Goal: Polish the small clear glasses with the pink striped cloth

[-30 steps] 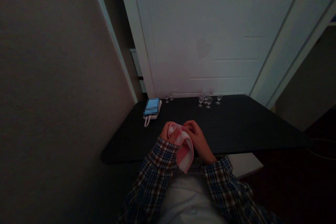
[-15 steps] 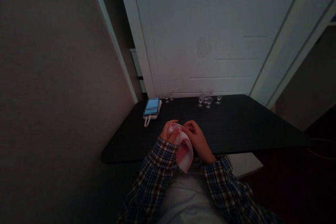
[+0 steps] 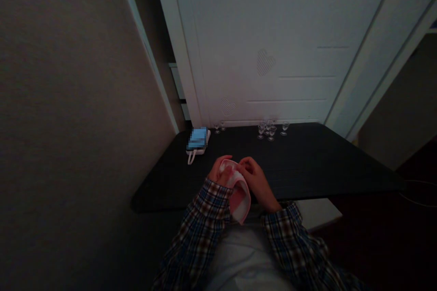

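Observation:
Both of my hands are closed together over the near edge of a black table (image 3: 307, 168). My left hand (image 3: 218, 173) grips a pink and white cloth (image 3: 239, 195), which drapes down toward my lap. My right hand (image 3: 256, 181) has its fingers curled and pinched against the top of the cloth; whatever small thing may be wrapped inside is hidden. The scene is dim.
Several small stemmed glasses (image 3: 270, 130) stand at the table's far edge, with two more glasses (image 3: 219, 127) to their left. A blue-lit device with a white cord (image 3: 197, 142) lies at the far left. A white door (image 3: 273, 45) rises behind; a wall (image 3: 68, 100) runs along the left.
The hanging end of the cloth has drawn up slightly and my fingers have shifted a little on it. Nothing else has moved.

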A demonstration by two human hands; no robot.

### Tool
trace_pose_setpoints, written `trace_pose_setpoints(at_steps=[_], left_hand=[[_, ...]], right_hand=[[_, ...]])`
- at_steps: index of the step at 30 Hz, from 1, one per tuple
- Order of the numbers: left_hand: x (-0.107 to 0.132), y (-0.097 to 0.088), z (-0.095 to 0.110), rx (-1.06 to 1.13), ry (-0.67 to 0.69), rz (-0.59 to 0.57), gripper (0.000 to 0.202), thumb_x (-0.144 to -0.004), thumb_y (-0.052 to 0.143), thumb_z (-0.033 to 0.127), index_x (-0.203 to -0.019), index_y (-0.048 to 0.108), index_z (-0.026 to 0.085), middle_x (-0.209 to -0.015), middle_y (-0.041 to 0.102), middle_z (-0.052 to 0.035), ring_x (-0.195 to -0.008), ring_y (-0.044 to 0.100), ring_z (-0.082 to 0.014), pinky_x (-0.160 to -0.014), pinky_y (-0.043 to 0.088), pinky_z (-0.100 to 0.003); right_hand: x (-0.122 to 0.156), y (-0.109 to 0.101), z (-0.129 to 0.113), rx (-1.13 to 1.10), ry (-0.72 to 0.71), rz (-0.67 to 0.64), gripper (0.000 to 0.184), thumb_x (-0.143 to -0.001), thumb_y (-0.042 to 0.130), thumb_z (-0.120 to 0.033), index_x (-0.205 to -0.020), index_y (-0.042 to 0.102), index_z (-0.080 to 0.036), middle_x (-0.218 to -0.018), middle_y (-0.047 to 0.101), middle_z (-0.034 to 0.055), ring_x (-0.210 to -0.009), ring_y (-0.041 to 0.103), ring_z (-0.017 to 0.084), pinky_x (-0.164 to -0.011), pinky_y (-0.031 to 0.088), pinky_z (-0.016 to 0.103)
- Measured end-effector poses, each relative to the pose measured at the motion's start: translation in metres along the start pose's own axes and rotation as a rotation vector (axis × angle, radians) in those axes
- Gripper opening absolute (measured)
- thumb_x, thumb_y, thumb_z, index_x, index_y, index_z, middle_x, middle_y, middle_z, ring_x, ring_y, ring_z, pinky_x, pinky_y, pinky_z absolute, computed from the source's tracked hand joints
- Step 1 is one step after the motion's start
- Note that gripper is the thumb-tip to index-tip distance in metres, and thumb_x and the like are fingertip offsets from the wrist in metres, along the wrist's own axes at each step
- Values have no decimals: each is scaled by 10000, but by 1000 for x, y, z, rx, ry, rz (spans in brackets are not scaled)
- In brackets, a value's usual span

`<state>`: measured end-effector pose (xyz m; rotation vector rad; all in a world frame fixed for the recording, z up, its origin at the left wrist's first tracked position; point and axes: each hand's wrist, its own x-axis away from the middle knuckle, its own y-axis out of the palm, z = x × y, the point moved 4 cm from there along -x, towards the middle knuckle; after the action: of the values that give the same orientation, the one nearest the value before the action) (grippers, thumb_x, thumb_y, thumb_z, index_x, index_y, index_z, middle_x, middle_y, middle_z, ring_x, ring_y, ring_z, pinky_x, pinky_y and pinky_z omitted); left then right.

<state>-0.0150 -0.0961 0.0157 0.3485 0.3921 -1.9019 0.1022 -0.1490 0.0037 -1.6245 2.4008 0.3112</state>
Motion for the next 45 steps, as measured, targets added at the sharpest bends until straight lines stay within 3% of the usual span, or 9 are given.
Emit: trace_pose_setpoints(at_steps=[7, 11, 19, 26, 33, 45], left_hand=[[-1, 1, 0, 28, 52, -23, 320, -799, 473, 361, -1041, 548, 166, -791, 613, -20, -568, 513, -96, -517, 405, -194], [0, 0, -1, 50, -12, 56, 340, -759, 543, 355, -1045, 536, 171, -752, 600, -7, -572, 520, -100, -517, 420, -195], [0, -1, -9, -30, -44, 102, 238, -703, 590, 401, -807, 555, 191, -675, 568, 1, -587, 520, -127, -537, 429, -224], [-1, 0, -6, 42, -20, 64, 299, -706, 561, 406, -913, 539, 192, -760, 576, -10, -639, 532, -133, -580, 432, -230], [0, 2, -8, 111, -84, 29, 387, -720, 552, 402, -1028, 526, 168, -793, 586, -29, -619, 525, -127, -544, 428, -224], [-1, 2, -7, 26, -10, 94, 307, -685, 580, 383, -914, 540, 184, -784, 581, -22, -673, 536, -143, -613, 428, -240]], right_hand=[[0, 1, -1, 52, 0, -10, 225, -767, 572, -413, -839, 541, -202, -723, 565, -16, -669, 537, 132, -568, 404, 224], [1, 0, -3, 62, 20, -9, 233, -771, 559, -426, -824, 547, -200, -691, 554, -25, -617, 509, 121, -534, 383, 219], [3, -2, -11, 88, -9, 9, 204, -801, 505, -389, -764, 563, -197, -698, 546, -19, -663, 500, 130, -580, 386, 224], [2, 0, -10, 59, -21, -3, 193, -805, 517, -392, -818, 563, -205, -746, 567, -18, -703, 521, 130, -613, 400, 226], [0, 1, -5, 41, -21, -11, 208, -794, 533, -399, -870, 567, -207, -810, 600, 1, -756, 555, 147, -645, 424, 241], [0, -2, -2, 91, -32, 25, 219, -782, 552, -410, -862, 575, -208, -770, 586, -1, -722, 536, 150, -642, 425, 254]])
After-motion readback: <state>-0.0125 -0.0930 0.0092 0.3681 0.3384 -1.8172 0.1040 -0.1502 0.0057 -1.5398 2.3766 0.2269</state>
